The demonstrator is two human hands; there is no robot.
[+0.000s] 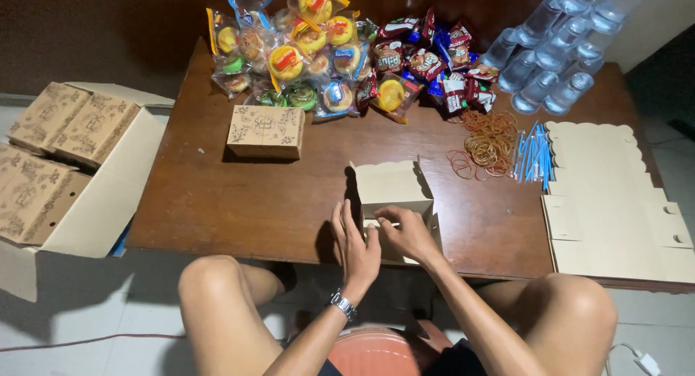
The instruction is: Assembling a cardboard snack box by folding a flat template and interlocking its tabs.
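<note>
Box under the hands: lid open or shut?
Open. The box has its scalloped lid flap raised away from the body while both hands press its front.

Single view only; no second cam, so no shared area. Head-mounted cam, looks steeply down and fwd from above the seated person. Near field, bottom of frame: both knees and forearms, close to lens. Mid field: wooden table point(239, 209), spanning most of the frame width. Far field, top: table's rear edge and dark wall. Left margin: open carton point(94, 202) on the floor. Right margin: table's right end and floor beyond.
</note>
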